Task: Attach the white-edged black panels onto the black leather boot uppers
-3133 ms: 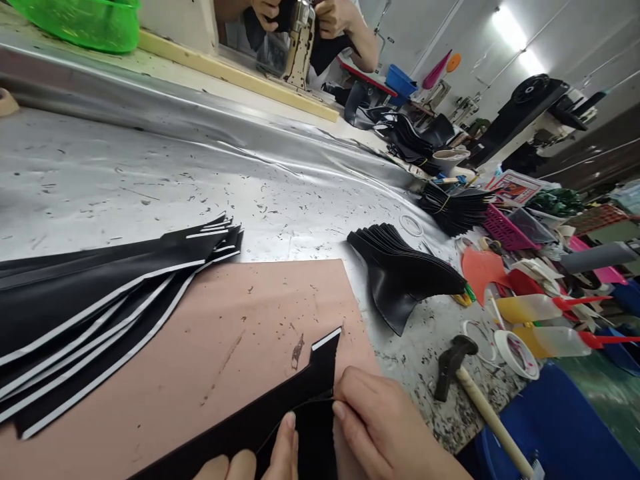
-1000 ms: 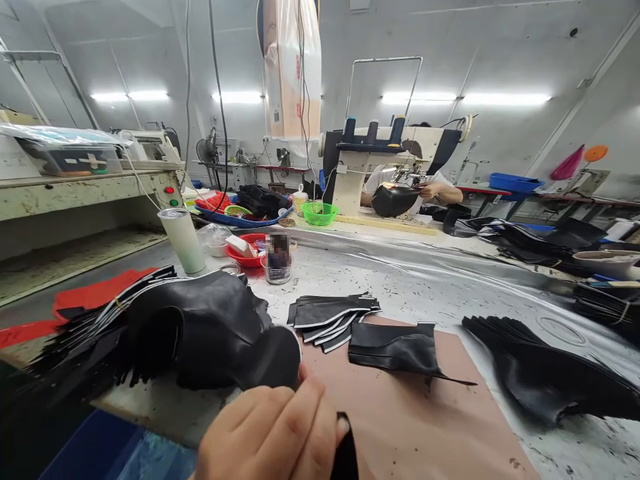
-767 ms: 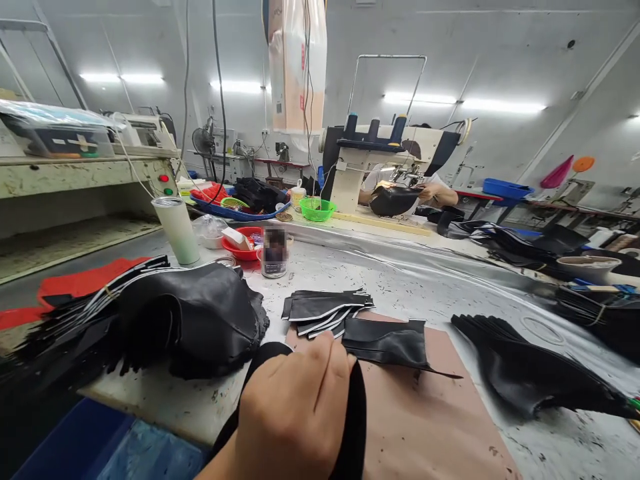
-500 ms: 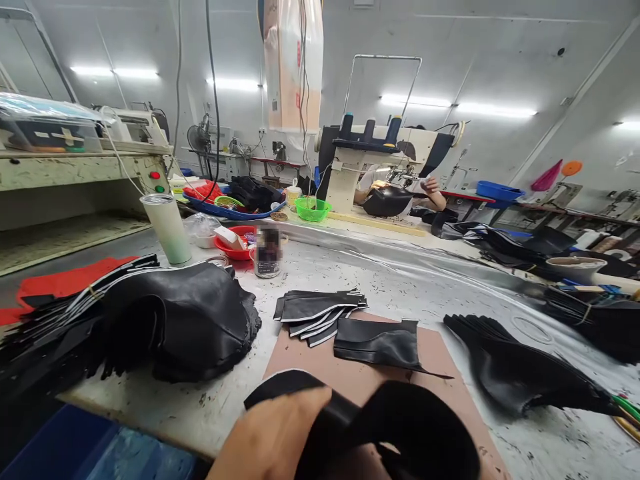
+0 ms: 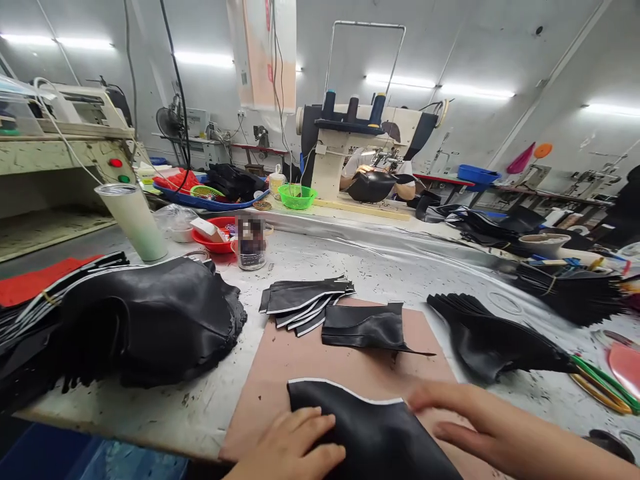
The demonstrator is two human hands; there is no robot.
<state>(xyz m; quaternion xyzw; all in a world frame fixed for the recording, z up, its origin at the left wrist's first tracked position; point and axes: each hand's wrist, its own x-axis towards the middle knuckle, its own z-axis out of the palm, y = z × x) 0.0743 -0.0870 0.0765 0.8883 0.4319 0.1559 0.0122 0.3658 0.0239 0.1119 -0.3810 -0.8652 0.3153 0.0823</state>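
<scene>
A black leather piece (image 5: 373, 437) with a white top edge lies spread on the pinkish-brown board (image 5: 267, 373). My left hand (image 5: 300, 443) rests flat on its left part, fingers spread. Beside its upper right corner is my right hand (image 5: 465, 417), slightly blurred, with thumb and fingers apart; whether it touches the leather I cannot tell. Just beyond, a smaller black leather piece (image 5: 365, 327) lies on the board, against a fanned stack of white-edged black strips (image 5: 305, 300).
A big pile of black leather pieces (image 5: 175, 320) stands left, another stack (image 5: 490, 340) right, near green-and-orange-handled scissors (image 5: 600, 387). Behind are a tumbler (image 5: 133, 220), a glass jar (image 5: 251, 250) and a red basket (image 5: 215, 243). A person (image 5: 357, 167) works at a sewing machine (image 5: 333, 157).
The leather, curled up in my left hand before, now lies flattened on the board. My right hand has come into view at right. The camera view has shifted rightward.
</scene>
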